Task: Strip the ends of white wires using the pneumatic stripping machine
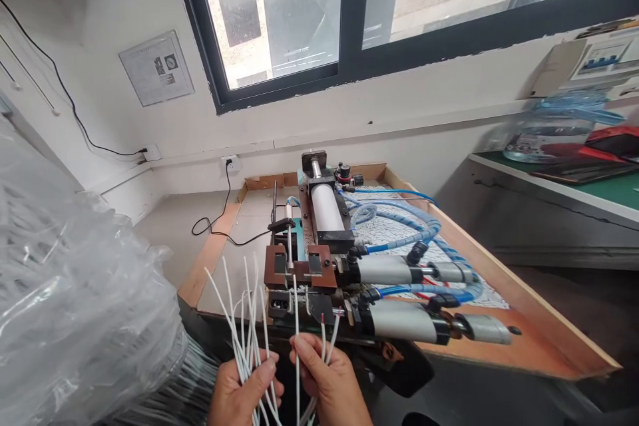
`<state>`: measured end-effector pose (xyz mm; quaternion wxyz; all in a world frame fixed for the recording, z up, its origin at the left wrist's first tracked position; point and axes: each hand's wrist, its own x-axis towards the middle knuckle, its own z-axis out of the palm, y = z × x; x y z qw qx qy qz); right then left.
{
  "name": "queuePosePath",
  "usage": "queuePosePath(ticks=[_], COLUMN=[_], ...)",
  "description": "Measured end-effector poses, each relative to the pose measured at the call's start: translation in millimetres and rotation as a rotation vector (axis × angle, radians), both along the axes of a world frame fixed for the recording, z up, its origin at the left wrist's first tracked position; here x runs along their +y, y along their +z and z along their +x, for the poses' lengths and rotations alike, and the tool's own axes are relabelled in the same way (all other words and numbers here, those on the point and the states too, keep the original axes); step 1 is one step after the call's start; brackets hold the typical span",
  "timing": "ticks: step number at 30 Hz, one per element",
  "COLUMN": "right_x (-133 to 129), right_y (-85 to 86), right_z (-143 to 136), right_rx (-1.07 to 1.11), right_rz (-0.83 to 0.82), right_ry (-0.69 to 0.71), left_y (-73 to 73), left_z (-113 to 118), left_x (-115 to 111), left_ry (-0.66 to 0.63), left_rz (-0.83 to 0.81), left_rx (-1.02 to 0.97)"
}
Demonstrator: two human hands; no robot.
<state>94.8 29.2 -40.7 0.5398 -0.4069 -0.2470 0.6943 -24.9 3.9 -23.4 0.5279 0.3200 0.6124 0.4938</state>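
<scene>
At the lower middle, my left hand [245,386] is closed around a fanned bunch of white cables [249,319]. Just right of it, my right hand [327,376] pinches a single white cable [297,306] between thumb and index finger. That cable's upper end reaches the brown front plates [299,267] of a pneumatic machine [327,210]. A couple more cables [329,339] pass through the fingers of my right hand, and reddish tips show at their ends. Both hands are in front of the machine's near edge.
Silver cylinders [399,271] and blue air hoses [399,239] extend right of the machine inside a wooden-edged tray [499,266]. Plastic-wrapped cables [90,293] fill the left. A green-topped table [612,190] with a plastic jug [544,130] is at the right.
</scene>
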Motion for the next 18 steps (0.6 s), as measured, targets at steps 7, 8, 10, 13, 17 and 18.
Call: queuePosePath(ticks=[7, 8, 10, 13, 17, 18], right_x=[6, 7, 8, 4, -6, -8], right_y=[15.8, 18.2, 19.4, 11.9, 0.8, 0.2], right_z=[2, 2, 1, -4, -8, -8], right_rx=[0.139, 0.155, 0.189, 0.208, -0.025, -0.078], right_rz=[-0.089, -0.110, -0.133, -0.070, 0.143, 0.178], right_ry=[-0.005, 0.000, 0.030, 0.170, 0.359, 0.328], left_y=[7.6, 9.2, 12.1, 15.0, 16.0, 16.2], left_z=[1, 2, 3, 6, 9, 9], left_x=[2, 3, 3, 3, 2, 2], left_ry=[0.106, 0.112, 0.139, 0.173, 0.132, 0.131], left_rz=[-0.035, -0.038, -0.024, 0.013, 0.069, 0.085], left_rx=[-0.066, -0.085, -0.110, -0.129, -0.219, -0.231])
